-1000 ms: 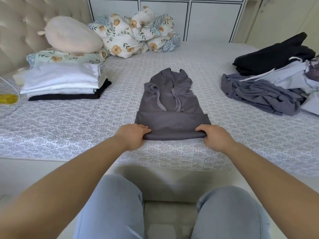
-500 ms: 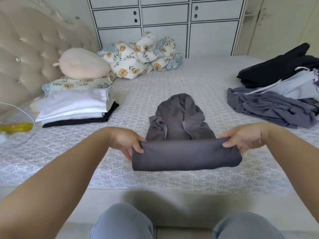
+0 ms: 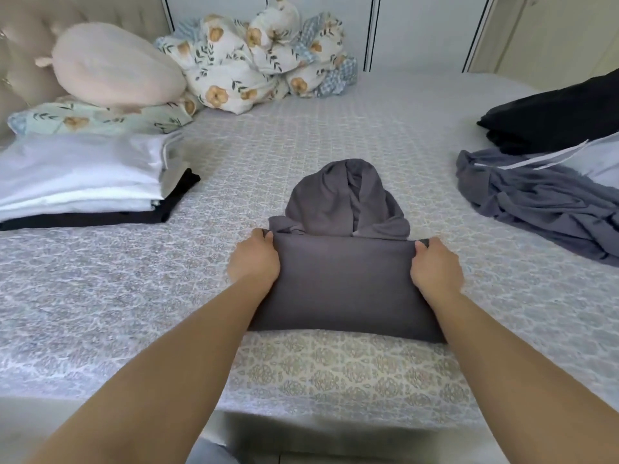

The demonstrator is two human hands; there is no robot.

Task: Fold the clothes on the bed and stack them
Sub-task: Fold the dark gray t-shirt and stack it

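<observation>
Head view: we hold the gray hoodie [image 3: 345,283] mid-bed [image 3: 301,370], left hand [image 3: 256,264] and right hand [image 3: 435,267] each with a clenched grip on a far corner of its folded body, likely to square the fold below the hood before stacking

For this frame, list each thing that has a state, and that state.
Grey hoodie: partly folded, hood sticking out.
Left hand: grips the fold's left corner.
Right hand: grips the right corner.
Folded stack: white on black, stacked.
Grey garment: crumpled, unfolded.
Black garment: loosely heaped.
</observation>
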